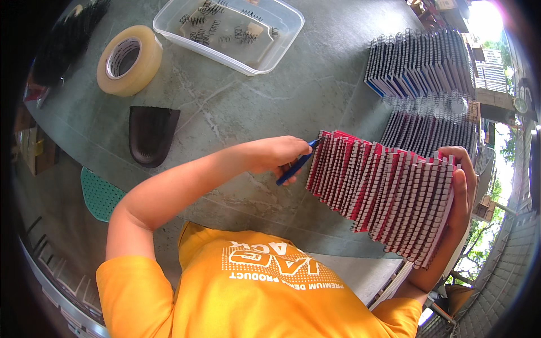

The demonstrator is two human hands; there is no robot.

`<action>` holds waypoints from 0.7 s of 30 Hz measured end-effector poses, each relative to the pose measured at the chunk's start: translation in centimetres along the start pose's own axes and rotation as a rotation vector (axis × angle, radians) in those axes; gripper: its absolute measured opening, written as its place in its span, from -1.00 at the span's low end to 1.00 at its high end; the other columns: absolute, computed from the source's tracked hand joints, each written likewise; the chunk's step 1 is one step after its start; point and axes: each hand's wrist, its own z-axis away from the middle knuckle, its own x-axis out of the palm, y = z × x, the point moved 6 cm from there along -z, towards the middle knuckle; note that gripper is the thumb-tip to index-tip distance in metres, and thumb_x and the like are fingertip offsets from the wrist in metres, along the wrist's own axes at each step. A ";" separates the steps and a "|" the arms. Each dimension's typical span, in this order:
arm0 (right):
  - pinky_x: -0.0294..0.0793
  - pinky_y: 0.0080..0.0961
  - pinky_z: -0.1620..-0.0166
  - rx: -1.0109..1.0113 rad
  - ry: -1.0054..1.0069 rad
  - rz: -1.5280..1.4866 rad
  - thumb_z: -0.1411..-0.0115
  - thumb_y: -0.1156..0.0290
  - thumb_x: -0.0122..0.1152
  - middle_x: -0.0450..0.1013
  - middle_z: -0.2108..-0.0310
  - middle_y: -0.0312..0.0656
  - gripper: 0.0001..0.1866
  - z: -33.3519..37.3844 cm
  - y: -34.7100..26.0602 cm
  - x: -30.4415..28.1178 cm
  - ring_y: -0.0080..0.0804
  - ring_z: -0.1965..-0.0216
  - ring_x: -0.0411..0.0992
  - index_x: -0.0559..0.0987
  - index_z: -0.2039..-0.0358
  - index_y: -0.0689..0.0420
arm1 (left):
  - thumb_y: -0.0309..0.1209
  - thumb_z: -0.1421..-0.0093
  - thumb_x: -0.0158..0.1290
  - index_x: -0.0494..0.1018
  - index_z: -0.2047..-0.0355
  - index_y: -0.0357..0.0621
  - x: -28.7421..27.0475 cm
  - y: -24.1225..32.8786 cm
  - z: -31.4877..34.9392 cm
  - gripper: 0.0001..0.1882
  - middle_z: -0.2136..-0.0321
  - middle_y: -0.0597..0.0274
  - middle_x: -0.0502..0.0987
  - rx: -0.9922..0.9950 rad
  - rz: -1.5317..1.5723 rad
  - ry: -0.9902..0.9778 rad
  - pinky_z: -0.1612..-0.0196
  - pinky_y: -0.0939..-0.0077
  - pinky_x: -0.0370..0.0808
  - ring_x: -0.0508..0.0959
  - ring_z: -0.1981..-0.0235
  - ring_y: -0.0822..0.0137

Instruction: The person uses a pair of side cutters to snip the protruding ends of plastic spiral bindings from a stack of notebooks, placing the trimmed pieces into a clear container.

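Observation:
My left hand [279,156] is closed around blue-handled pliers [296,169]. Their tip meets the upper left corner of a row of spiral-bound notebooks [377,191] with red edges and dark wire coils, which stand packed side by side. Whether the jaws grip a wire end is too small to make out. Against the right end of that row, my right hand [463,177] is wrapped round the last notebook, with its fingers over the top edge and the palm at the side.
Behind the row stand more spiral-bound notebooks [420,65] with blue and white edges. A clear plastic tub [253,62] with several loose coils lies at the far side of the table [225,112]. Left of it are a tape roll [143,67] and a dark rounded piece [152,135].

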 end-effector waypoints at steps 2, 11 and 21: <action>0.14 -0.71 0.44 0.006 0.008 0.007 -0.09 -0.27 -0.06 0.33 0.54 -0.37 -0.28 -0.1 -0.2 0.2 -0.69 0.52 0.26 0.44 0.24 0.26 | -0.16 -0.29 -0.26 0.28 0.17 -0.24 0.3 -0.6 -0.4 -0.63 0.35 0.04 0.43 0.013 0.157 -0.042 0.34 0.22 0.51 0.54 0.41 0.17; 0.17 -0.70 0.42 -0.007 0.093 -0.007 -0.08 -0.28 -0.06 0.32 0.53 -0.36 -0.28 0.2 -0.4 0.4 -0.67 0.51 0.27 0.45 0.24 0.26 | -0.19 -0.29 -0.27 0.29 0.13 -0.23 -0.3 0.1 -1.0 -0.64 0.39 -0.03 0.48 -0.035 0.225 -0.050 0.34 0.15 0.50 0.56 0.36 0.09; 0.18 -0.72 0.43 -0.001 0.006 0.004 -0.07 -0.28 -0.04 0.32 0.52 -0.35 -0.28 -0.1 -0.1 0.1 -0.67 0.51 0.29 0.45 0.24 0.26 | -0.17 -0.28 -0.24 0.33 0.15 -0.33 1.2 2.5 -0.3 -0.58 0.32 -0.14 0.49 0.344 -1.041 0.401 0.37 0.17 0.53 0.57 0.39 -0.03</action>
